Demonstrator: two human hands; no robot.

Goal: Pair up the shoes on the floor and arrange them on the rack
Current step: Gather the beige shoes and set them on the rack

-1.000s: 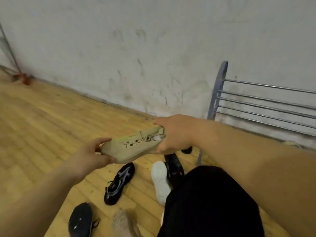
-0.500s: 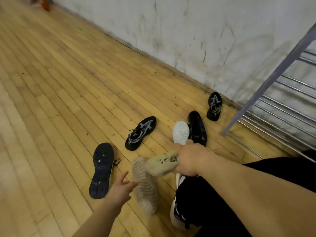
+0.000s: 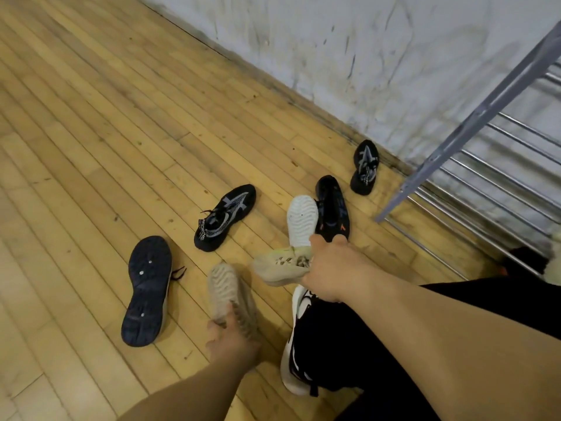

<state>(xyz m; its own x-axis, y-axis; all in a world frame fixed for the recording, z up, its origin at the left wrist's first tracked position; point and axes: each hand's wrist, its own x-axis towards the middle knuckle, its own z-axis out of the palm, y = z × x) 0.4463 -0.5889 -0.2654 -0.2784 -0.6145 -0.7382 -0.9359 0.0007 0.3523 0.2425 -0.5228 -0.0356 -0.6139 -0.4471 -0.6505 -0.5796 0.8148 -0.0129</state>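
I'm in a bare indoor room: worn wood-plank floor (image 3: 91, 117), scuffed white wall (image 3: 364, 41), grey metal shoe rack (image 3: 485, 95), loose shoes (image 3: 226, 217) scattered about. Home or hall, can't tell.

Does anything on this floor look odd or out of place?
Yes. Three shoes lie sole-up: the dark shoe at far left, the beige shoe the left hand grips, and the white-soled shoe beside the black shoe. The right hand holds the beige mate.

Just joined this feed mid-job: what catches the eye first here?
The right grip holds a beige shoe at centre, while the left grip touches its sole-up match just below. Dark shoes lie scattered on the wooden floor behind, with the grey metal rack at right.
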